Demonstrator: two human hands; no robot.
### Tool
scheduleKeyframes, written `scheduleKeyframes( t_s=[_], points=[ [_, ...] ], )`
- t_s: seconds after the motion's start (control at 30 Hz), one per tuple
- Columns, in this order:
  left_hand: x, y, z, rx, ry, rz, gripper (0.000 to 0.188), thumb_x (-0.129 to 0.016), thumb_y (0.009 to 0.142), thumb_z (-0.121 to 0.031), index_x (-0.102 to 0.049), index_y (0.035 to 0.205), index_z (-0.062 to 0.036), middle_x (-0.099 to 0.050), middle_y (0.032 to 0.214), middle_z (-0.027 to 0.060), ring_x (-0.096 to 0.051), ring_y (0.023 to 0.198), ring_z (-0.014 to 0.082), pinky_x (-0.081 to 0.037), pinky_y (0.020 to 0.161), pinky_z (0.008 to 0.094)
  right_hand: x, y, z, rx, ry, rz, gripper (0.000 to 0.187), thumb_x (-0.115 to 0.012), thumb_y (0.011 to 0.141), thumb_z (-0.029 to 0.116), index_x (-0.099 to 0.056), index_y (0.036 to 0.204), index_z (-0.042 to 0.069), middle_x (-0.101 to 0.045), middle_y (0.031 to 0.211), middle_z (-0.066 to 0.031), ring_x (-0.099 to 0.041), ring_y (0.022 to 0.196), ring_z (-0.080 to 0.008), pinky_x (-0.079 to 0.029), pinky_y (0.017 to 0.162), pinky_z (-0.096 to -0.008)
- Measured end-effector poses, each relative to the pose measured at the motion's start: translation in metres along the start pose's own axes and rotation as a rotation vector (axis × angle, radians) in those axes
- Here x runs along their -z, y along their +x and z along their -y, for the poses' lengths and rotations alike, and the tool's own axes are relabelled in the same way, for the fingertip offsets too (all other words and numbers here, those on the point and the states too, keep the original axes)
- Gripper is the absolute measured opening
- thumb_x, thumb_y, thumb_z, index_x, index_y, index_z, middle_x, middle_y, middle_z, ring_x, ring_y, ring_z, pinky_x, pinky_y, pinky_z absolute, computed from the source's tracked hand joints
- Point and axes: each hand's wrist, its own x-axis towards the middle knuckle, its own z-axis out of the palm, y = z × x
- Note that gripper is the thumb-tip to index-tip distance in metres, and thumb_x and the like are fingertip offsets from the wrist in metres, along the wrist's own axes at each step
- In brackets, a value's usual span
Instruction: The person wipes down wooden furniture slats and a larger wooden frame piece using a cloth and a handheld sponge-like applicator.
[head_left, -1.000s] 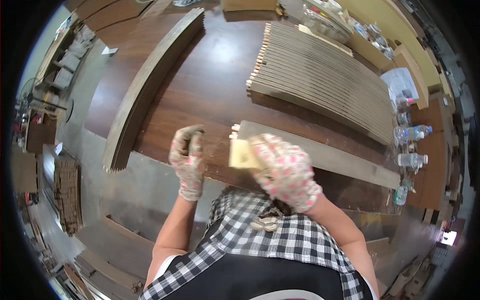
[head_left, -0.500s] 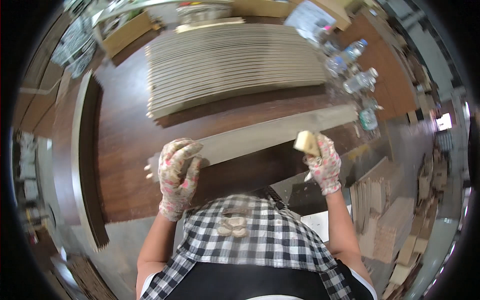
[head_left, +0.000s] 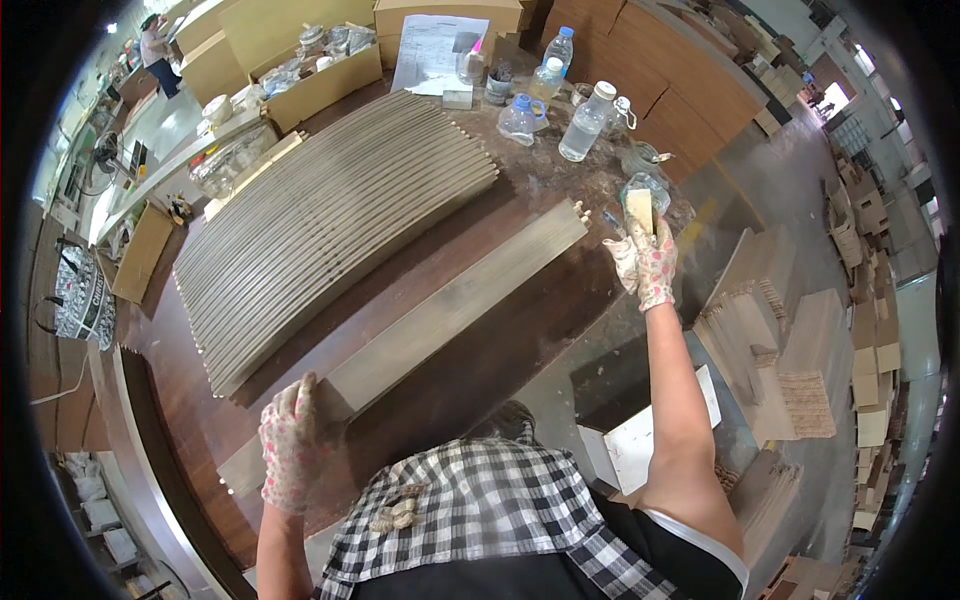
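Note:
My left hand (head_left: pixel 288 445), in a floral-patterned glove, lies across the near left end of a long grey-brown wooden slat (head_left: pixel 455 312), its fingers closed over the width. The thumb is hard to make out. Pegs stick out of the slat's far end. My right hand (head_left: pixel 656 268), also gloved, is stretched out to the right and grips a pale yellow sponge block (head_left: pixel 638 208). Crumpled whitish cloth (head_left: pixel 624 260) hangs beside that hand's fingers. Directly behind the sponge is a clear jar (head_left: pixel 655 185), partly covered by it; whether they touch I cannot tell.
A wide stack of similar slats (head_left: pixel 335 235) fills the table's far left. Water bottles (head_left: pixel 587 122), a spouted bottle (head_left: pixel 520 120) and a paper sheet (head_left: pixel 440 55) stand or lie at the back. Cut boards (head_left: pixel 765 320) are piled right of the table. Another person (head_left: pixel 160 55) stands far off.
The view has turned to the right. My right hand has carried the sponge outward to the jar. My left hand, loosely open before, has closed over the slat's end.

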Motion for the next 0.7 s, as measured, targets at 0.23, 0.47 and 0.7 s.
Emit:
scheduleKeyframes(
  t_s=[0.23,0.47,0.7],
  points=[
    [-0.006,-0.001,-0.007,0.082,0.317,0.191,0.062,-0.075,0.07,-0.014,-0.059,0.13,-0.0132,-0.059,0.102,0.0073,-0.058,0.097,0.0308,-0.048,0.082,0.0468,-0.004,-0.003,0.01,-0.001,0.211,0.007,0.041,-0.069,0.093,0.011,-0.059,0.132,-0.001,-0.066,0.12,-0.0072,-0.061,0.104,-0.013,-0.049,0.09,-0.0278],
    [-0.038,-0.012,-0.007,0.12,-0.041,-0.073,0.089,-0.085,0.061,-0.017,-0.049,0.142,-0.0099,-0.057,0.127,0.0121,-0.053,0.119,0.0348,-0.042,0.101,0.0468,0.003,-0.003,0.045,0.045,-0.03,0.104,0.049,-0.072,0.092,0.016,-0.057,0.135,-0.002,-0.066,0.121,-0.0102,-0.062,0.104,-0.0135,-0.051,0.09,-0.0283],
    [-0.038,-0.01,-0.02,0.137,-0.037,-0.143,0.086,-0.085,0.062,-0.017,-0.05,0.14,-0.0092,-0.057,0.126,0.0127,-0.053,0.117,0.0345,-0.04,0.103,0.0483,-0.032,-0.024,0.119,0.239,-0.578,0.429,0.054,-0.072,0.088,0.032,-0.06,0.134,0.006,-0.065,0.128,-0.0158,-0.064,0.117,-0.0295,-0.049,0.1,-0.0376]
  ],
)
